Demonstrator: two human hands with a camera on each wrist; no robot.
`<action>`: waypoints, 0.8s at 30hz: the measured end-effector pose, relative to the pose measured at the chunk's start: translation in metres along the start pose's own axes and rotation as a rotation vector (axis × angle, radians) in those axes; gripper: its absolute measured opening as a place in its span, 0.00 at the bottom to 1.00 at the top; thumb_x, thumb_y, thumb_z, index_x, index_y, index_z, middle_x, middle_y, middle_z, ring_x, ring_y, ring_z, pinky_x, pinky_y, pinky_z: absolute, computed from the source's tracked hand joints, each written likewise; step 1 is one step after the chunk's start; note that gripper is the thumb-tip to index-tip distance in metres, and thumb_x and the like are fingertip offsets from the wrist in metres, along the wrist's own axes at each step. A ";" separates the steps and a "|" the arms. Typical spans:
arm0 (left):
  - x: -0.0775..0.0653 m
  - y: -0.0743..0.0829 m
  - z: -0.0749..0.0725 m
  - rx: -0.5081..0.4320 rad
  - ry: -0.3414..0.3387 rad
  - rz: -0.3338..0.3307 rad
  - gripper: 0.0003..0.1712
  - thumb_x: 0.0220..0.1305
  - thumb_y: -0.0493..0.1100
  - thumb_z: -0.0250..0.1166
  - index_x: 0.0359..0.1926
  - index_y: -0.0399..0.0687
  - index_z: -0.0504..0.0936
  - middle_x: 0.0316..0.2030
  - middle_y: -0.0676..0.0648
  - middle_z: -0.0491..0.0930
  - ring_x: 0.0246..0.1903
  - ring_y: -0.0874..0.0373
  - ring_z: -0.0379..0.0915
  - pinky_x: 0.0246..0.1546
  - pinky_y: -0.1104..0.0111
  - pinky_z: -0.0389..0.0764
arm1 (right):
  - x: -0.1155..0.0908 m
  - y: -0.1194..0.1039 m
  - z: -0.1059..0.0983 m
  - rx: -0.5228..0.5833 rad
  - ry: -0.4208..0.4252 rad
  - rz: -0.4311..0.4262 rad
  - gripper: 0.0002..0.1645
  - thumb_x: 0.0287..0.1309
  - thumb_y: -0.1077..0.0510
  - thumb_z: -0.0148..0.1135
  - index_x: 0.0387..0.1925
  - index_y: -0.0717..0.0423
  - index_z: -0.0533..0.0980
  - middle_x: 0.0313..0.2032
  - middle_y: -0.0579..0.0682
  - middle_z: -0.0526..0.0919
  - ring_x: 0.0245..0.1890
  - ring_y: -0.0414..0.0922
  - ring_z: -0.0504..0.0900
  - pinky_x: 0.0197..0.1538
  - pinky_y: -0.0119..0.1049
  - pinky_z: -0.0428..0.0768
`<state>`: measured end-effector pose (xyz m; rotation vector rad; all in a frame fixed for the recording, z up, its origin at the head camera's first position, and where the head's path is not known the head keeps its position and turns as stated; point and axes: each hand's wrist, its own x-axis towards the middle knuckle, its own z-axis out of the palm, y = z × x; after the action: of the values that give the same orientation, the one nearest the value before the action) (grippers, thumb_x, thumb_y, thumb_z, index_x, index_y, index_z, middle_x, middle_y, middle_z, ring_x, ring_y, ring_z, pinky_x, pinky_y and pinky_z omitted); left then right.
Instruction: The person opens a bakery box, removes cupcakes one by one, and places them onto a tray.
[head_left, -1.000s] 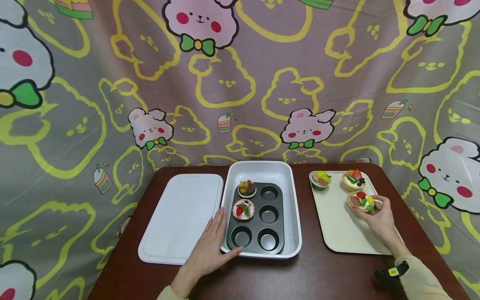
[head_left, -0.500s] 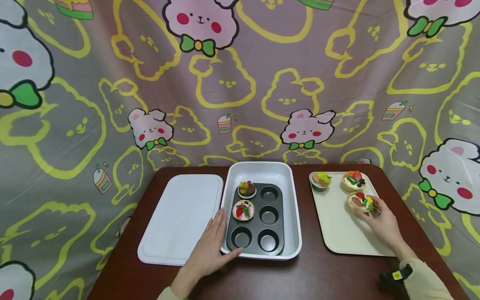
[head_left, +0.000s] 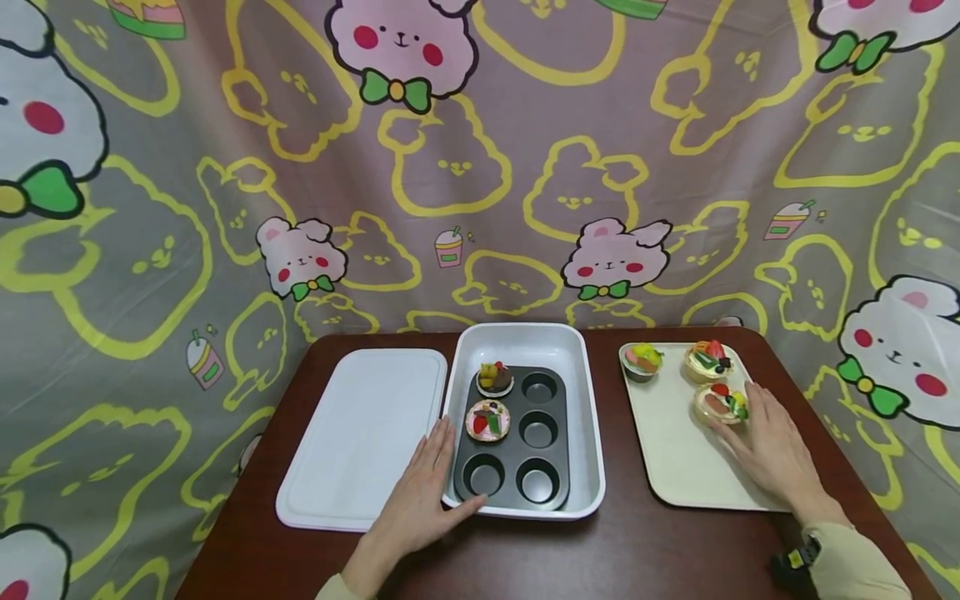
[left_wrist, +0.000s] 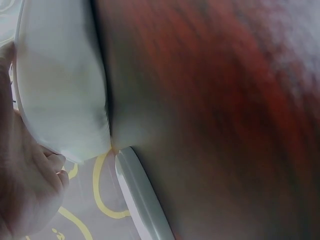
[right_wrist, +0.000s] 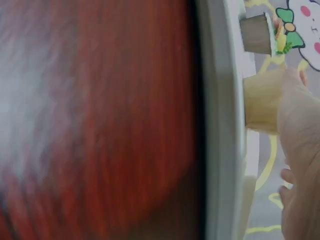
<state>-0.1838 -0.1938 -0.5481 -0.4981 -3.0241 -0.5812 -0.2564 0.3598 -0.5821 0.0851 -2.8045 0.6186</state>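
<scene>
1. Grip on the right hand point(head_left: 776, 442) is placed around a round pale-yellow tart shell with red, brown, yellow and green toppings point(head_left: 717, 404): thumb along the near side, index finger by the right edge. Honestly can't tell whether they're squeezing it or just bracketing it. From the wrist the thumb overlaps the shell's side.

2. That tart stands upright on a cream rectangular tray with rounded corners point(head_left: 682, 467), over on the right of the dark reddish-brown wooden table point(head_left: 637, 550). It's ahead and a bit left of the palm. Just behind it is another pale tart with strawberry and dark fruit point(head_left: 707, 362), and a brown-cupped one with pink and yellow topping point(head_left: 641, 361) sits at the back left corner.

3. Left hand point(head_left: 420, 487) is flat, fingers straight, against the near left corner of a deep white rectangular basin point(head_left: 525, 340). No grip there, just contact.

4. Dark grey metal muffin pan point(head_left: 512, 454) sits in that basin, long axis running away from the person, with two tarts in its left column.

5. Key relation, imo: tart to the right, pan well apart to the left, basin wall in between. Round tart, so no long axis to line up. Right hand's clearly the nearer one.
</scene>
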 end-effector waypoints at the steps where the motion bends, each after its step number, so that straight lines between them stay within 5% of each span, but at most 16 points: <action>1: 0.000 0.000 0.000 0.002 0.000 0.004 0.70 0.66 0.81 0.63 0.88 0.38 0.52 0.90 0.38 0.47 0.89 0.44 0.46 0.89 0.46 0.55 | -0.001 -0.002 0.000 -0.003 0.020 -0.021 0.58 0.81 0.37 0.59 0.85 0.74 0.45 0.79 0.82 0.54 0.81 0.79 0.54 0.86 0.73 0.49; 3: -0.001 0.001 0.001 0.006 -0.001 0.008 0.69 0.66 0.81 0.63 0.88 0.38 0.52 0.90 0.38 0.47 0.89 0.44 0.46 0.89 0.46 0.55 | 0.000 -0.008 -0.001 0.007 0.091 -0.099 0.57 0.81 0.38 0.58 0.86 0.72 0.46 0.80 0.80 0.55 0.82 0.76 0.54 0.90 0.66 0.45; 7: -0.003 0.001 0.001 0.009 0.008 0.009 0.69 0.66 0.81 0.63 0.88 0.38 0.53 0.90 0.38 0.48 0.89 0.44 0.47 0.88 0.46 0.56 | 0.011 -0.038 -0.001 0.050 0.261 -0.306 0.53 0.82 0.32 0.54 0.82 0.72 0.59 0.77 0.78 0.65 0.77 0.75 0.64 0.91 0.57 0.52; 10: -0.002 0.002 0.001 0.010 0.005 0.007 0.69 0.66 0.82 0.63 0.88 0.38 0.53 0.90 0.39 0.48 0.89 0.45 0.47 0.88 0.45 0.56 | 0.021 -0.070 -0.001 0.093 0.296 -0.392 0.53 0.81 0.28 0.53 0.80 0.71 0.64 0.74 0.76 0.70 0.74 0.75 0.68 0.90 0.52 0.57; 13: -0.002 0.003 0.001 0.008 0.004 0.011 0.69 0.66 0.82 0.62 0.88 0.38 0.53 0.89 0.38 0.48 0.89 0.45 0.47 0.88 0.45 0.56 | 0.031 -0.108 0.000 0.145 0.225 -0.404 0.47 0.78 0.41 0.65 0.81 0.68 0.64 0.76 0.73 0.70 0.75 0.72 0.69 0.87 0.57 0.63; 17: -0.002 0.002 0.000 0.022 0.023 0.027 0.69 0.67 0.81 0.63 0.88 0.37 0.54 0.89 0.37 0.50 0.89 0.43 0.49 0.88 0.45 0.57 | 0.049 -0.155 0.007 0.186 0.014 -0.354 0.49 0.71 0.54 0.73 0.83 0.64 0.61 0.80 0.70 0.67 0.80 0.70 0.65 0.81 0.70 0.67; 24: 0.001 0.001 0.000 0.022 0.029 0.018 0.69 0.66 0.80 0.65 0.88 0.37 0.53 0.89 0.37 0.50 0.89 0.44 0.48 0.88 0.45 0.56 | 0.085 -0.203 0.035 0.251 -0.259 -0.276 0.48 0.76 0.46 0.68 0.83 0.65 0.60 0.80 0.70 0.67 0.80 0.68 0.69 0.81 0.69 0.69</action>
<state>-0.1841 -0.1928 -0.5478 -0.5113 -2.9919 -0.5485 -0.3240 0.1613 -0.5076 0.6310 -2.8611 0.9434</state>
